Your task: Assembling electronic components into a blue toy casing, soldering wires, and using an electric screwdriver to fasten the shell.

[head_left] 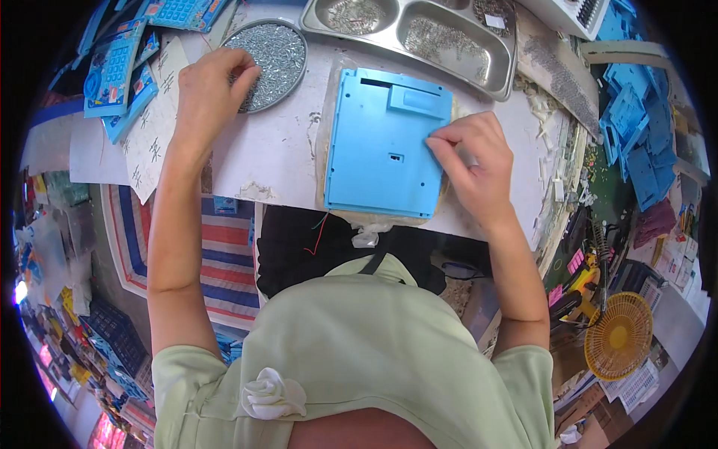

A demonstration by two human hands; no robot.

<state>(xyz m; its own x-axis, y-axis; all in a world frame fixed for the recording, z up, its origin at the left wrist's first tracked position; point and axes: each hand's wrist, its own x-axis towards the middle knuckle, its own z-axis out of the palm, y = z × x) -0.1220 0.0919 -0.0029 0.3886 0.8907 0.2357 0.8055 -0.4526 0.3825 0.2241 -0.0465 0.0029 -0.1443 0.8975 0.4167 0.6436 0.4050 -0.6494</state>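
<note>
White and worn, the workbench (277, 150) carries a blue plastic back cover (385, 146) lying flat at its near edge. Its right side is pinched by the right hand (471, 161), fingers curled shut. At the far left corner, the left hand (209, 93) dips bent fingers into a round dish of screws (280, 52); whether it grips any, I cannot tell. A steel divided tray (419, 34) sits along the far edge.

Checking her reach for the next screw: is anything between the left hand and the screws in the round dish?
Nothing visible: the left hand already rests on the round dish, its fingers in the screws.
</note>
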